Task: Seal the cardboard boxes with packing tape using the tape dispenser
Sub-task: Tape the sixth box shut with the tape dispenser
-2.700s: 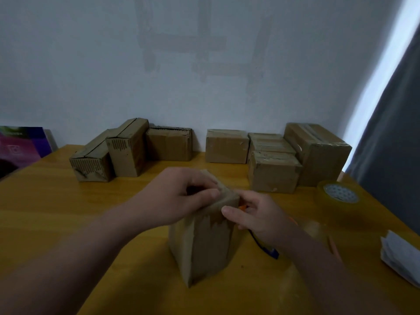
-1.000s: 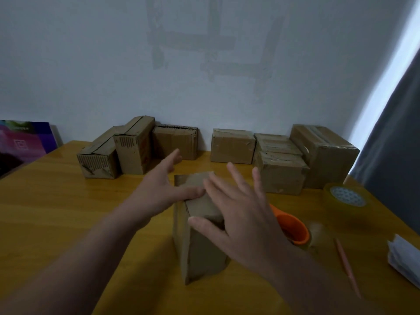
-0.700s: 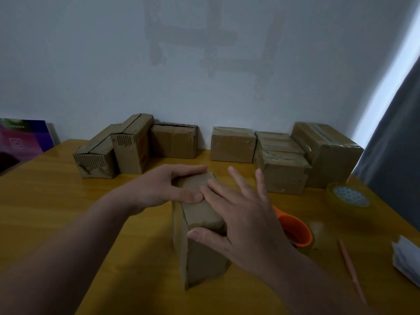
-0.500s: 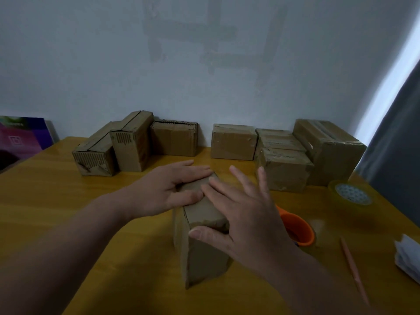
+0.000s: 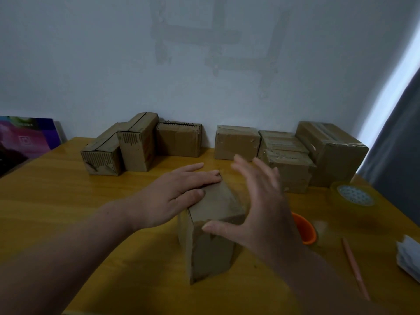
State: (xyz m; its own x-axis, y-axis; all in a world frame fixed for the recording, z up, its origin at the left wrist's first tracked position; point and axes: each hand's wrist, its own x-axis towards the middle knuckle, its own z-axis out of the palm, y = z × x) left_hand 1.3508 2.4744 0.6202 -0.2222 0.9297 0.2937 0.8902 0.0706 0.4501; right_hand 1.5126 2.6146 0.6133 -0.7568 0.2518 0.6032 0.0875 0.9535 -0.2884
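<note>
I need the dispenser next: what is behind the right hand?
An orange tape dispenser on the table, only its rounded right part showing; the right hand covers the rest.

A single wide-angle view from the person's head looks forward and slightly down across the table (image 5: 56,201) toward the wall (image 5: 91,64) behind it. The left hand (image 5: 172,196) and right hand (image 5: 261,208) sit close to the lens mid-frame, their arms crossing the bottom edge. The row of boxes (image 5: 236,142) along the wall lies farther off, and a curtain (image 5: 402,160) edges the right side
</note>
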